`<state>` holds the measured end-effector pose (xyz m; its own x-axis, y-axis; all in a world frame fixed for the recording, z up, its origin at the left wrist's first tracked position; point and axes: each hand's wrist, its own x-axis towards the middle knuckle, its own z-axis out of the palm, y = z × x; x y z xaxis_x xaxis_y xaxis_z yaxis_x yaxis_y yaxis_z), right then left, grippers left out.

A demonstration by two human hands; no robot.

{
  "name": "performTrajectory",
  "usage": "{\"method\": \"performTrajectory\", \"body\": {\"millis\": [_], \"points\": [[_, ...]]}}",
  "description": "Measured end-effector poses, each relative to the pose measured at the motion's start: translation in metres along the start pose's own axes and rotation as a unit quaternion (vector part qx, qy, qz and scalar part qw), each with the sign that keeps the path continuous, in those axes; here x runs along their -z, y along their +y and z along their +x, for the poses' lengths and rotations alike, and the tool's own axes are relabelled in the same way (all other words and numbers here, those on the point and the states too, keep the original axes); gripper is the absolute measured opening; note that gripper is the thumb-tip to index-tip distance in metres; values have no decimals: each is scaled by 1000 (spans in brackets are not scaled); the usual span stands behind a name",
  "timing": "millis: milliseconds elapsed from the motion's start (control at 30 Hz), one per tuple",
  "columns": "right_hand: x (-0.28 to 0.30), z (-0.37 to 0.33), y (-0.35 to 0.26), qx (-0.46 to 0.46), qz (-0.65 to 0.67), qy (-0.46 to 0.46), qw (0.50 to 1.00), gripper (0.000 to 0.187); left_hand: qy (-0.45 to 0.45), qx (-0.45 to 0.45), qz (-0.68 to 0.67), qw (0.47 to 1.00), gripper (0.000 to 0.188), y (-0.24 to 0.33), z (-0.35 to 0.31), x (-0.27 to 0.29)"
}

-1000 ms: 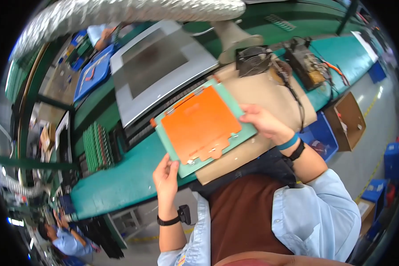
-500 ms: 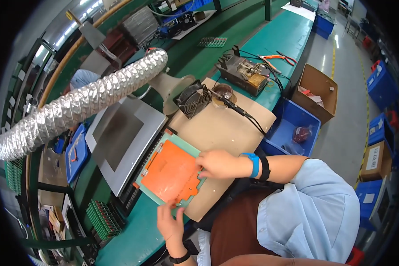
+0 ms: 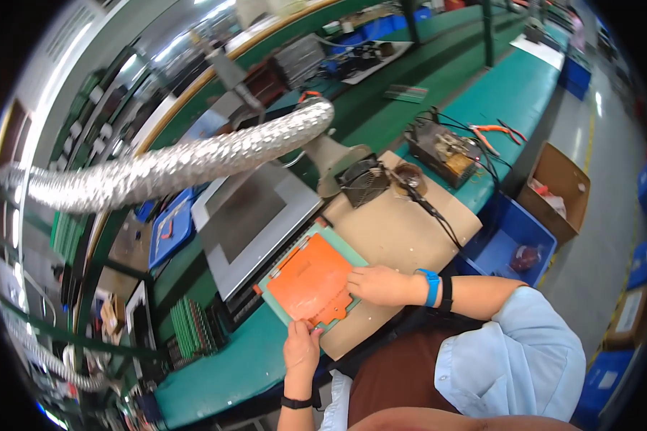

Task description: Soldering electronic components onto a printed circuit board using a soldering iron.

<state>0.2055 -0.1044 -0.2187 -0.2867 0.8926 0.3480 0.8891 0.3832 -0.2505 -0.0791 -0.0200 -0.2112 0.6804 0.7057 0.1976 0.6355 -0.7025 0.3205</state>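
A flat hinged fixture lies slantwise on the bench, with an orange cover plate [image 3: 310,276] shut down over a light green base [image 3: 343,248]. Small metal hinges run along the cover's upper left side. My left hand [image 3: 301,352] grips the fixture's near corner, fingers curled at the orange edge and thumb beside them. At the right side, my right hand [image 3: 372,285] has its fingers closed over the fixture's edge. Whatever lies beneath the cover is hidden.
Brown board [image 3: 428,226] covers the green bench around the fixture. Beyond stand a small fan [image 3: 364,182], a round pot [image 3: 411,177], a soldering iron and a solder-stained metal unit [image 3: 444,152]. A silver duct [image 3: 187,165] crosses overhead left. Green circuit boards [image 3: 188,327] stand left.
The view has swung, so the bench sits further right and lower. My left fingers have drawn together on the fixture's near corner. My right hand stays at its right edge.
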Motion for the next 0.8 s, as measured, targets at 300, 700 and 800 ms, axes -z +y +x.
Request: {"method": "performTrajectory", "body": {"millis": [300, 700, 800], "points": [[5, -11, -14, -111, 71, 116, 985, 33, 58, 52, -11, 997, 32, 10, -5, 15], [17, -5, -15, -328, 462, 193, 801, 44, 132, 44, -237, 962, 29, -6, -1, 66], [43, 22, -31, -266, 618, 294, 679, 43, 238, -21, -184, 954, 22, -10, 16, 85]]}}
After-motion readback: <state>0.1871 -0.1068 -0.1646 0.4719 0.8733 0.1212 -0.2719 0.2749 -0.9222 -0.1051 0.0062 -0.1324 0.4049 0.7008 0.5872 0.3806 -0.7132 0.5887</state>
